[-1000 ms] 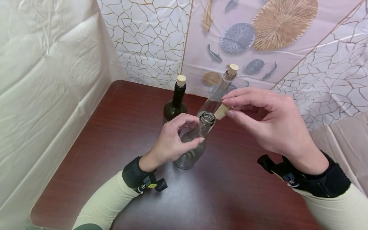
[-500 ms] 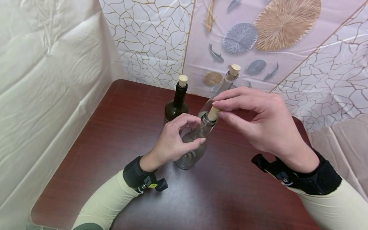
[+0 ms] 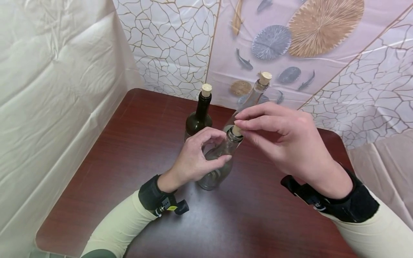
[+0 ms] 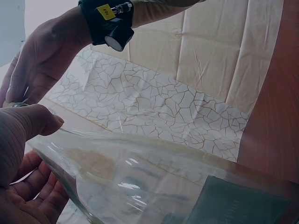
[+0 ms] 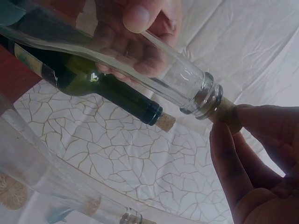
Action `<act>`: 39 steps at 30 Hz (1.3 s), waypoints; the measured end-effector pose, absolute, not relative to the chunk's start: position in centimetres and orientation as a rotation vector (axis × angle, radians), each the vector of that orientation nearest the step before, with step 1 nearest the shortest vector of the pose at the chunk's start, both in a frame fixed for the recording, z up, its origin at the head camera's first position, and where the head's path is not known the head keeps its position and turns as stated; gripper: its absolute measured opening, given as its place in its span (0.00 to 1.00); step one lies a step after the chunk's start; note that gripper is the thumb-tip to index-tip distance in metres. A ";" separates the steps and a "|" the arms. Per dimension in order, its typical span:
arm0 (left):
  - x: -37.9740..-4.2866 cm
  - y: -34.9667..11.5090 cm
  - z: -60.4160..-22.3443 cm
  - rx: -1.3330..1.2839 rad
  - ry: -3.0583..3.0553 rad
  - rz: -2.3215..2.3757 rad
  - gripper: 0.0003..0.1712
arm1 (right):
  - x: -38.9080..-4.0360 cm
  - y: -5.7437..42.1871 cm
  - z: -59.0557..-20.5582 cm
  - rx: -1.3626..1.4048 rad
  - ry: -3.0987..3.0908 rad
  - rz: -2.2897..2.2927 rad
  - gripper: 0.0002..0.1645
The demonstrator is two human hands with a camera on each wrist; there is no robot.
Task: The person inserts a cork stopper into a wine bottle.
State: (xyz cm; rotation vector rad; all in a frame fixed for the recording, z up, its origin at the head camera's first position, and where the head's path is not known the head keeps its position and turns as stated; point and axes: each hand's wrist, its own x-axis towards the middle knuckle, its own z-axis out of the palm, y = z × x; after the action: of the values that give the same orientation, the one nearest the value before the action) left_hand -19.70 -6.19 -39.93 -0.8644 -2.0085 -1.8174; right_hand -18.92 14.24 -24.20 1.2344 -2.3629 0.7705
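Observation:
A clear glass bottle (image 3: pixel 222 152) stands on the table, and my left hand (image 3: pixel 198 156) grips it round its neck and shoulder. Its body and a dark green label (image 4: pixel 238 200) show in the left wrist view. My right hand (image 3: pixel 284 134) pinches a cork (image 5: pixel 227 114) between thumb and fingers. The cork's lower end sits inside the bottle's mouth, and its upper part sticks out above the rim. In the head view the fingertips cover much of the cork.
Behind stand a dark green wine bottle (image 3: pixel 197 120) and another clear bottle (image 3: pixel 255 95), each with a cork in its mouth. The reddish-brown table (image 3: pixel 129 143) has patterned cloth (image 3: pixel 171 46) along its back edge and a pale cloth (image 3: pixel 58 107) on the left.
My right hand has moved left with the cork, from beside the bottle's mouth to over it, and the cork has gone down into the mouth. The left hand keeps its grip.

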 end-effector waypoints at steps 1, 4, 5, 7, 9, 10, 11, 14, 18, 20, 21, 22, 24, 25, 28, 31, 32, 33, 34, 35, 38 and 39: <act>-19.7 -6.2 -39.9 -0.864 -2.007 -1.816 0.26 | -18.9 14.2 -24.3 1.238 -2.348 0.765 0.13; -19.7 -6.2 -39.8 -0.865 -2.009 -1.812 0.26 | -18.9 14.0 -24.5 1.235 -2.305 0.787 0.13; -19.7 -6.2 -39.8 -0.866 -2.009 -1.810 0.26 | -18.9 14.0 -24.6 1.234 -2.288 0.796 0.13; -19.7 -6.2 -39.8 -0.868 -2.010 -1.804 0.26 | -18.9 13.9 -24.7 1.235 -2.256 0.823 0.14; -19.8 -6.3 -39.7 -0.873 -2.009 -1.800 0.26 | -18.9 13.8 -24.9 1.238 -2.222 0.839 0.14; -19.8 -6.2 -39.7 -0.876 -2.008 -1.797 0.26 | -18.9 13.8 -24.9 1.240 -2.207 0.836 0.13; -19.8 -6.2 -39.7 -0.880 -2.007 -1.796 0.26 | -18.8 13.8 -25.0 1.242 -2.193 0.830 0.12; -19.9 -6.2 -39.7 -0.885 -2.007 -1.782 0.25 | -18.8 13.9 -25.2 1.245 -2.161 0.831 0.10; -19.9 -6.2 -39.7 -0.883 -2.010 -1.765 0.26 | -18.8 13.9 -25.3 1.252 -2.137 0.845 0.07; -19.9 -6.3 -39.6 -0.883 -2.009 -1.767 0.26 | -18.8 13.8 -25.3 1.255 -2.126 0.850 0.05; -19.9 -6.3 -39.6 -0.883 -2.009 -1.770 0.26 | -18.8 13.7 -25.3 1.257 -2.125 0.844 0.05; -19.9 -6.4 -39.6 -0.883 -2.008 -1.773 0.26 | -18.8 13.7 -25.3 1.258 -2.122 0.841 0.05; -19.8 -6.4 -39.5 -0.882 -2.010 -1.778 0.26 | -18.8 13.6 -25.3 1.258 -2.121 0.832 0.05; -19.8 -6.4 -39.5 -0.882 -2.010 -1.780 0.26 | -18.8 13.6 -25.3 1.258 -2.124 0.824 0.06; -19.8 -6.4 -39.6 -0.878 -2.015 -1.782 0.26 | -18.8 13.7 -25.4 1.258 -2.133 0.810 0.05; -19.8 -6.4 -39.7 -0.876 -2.013 -1.785 0.26 | -18.8 13.7 -25.5 1.257 -2.137 0.807 0.05; -19.8 -6.4 -39.7 -0.875 -2.011 -1.786 0.26 | -18.8 13.7 -25.5 1.252 -2.140 0.818 0.05; -19.8 -6.4 -39.7 -0.875 -2.009 -1.788 0.26 | -18.9 13.7 -25.6 1.251 -2.142 0.820 0.05; -19.8 -6.4 -39.8 -0.875 -2.007 -1.789 0.26 | -18.9 13.6 -25.6 1.245 -2.143 0.835 0.05; -19.8 -6.4 -39.8 -0.875 -2.006 -1.790 0.26 | -18.9 13.6 -25.7 1.239 -2.144 0.853 0.05; -19.8 -6.3 -40.0 -0.875 -2.004 -1.798 0.26 | -19.0 13.7 -25.5 1.241 -2.171 0.895 0.05; -19.8 -6.2 -40.0 -0.874 -2.006 -1.801 0.26 | -19.1 13.9 -25.4 1.255 -2.193 0.890 0.06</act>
State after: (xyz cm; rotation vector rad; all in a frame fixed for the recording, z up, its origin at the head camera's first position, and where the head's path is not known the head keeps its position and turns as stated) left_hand -19.80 -6.24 -39.99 -0.8740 -2.0057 -1.8011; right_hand -19.09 13.89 -25.36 1.2547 -2.1933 0.8901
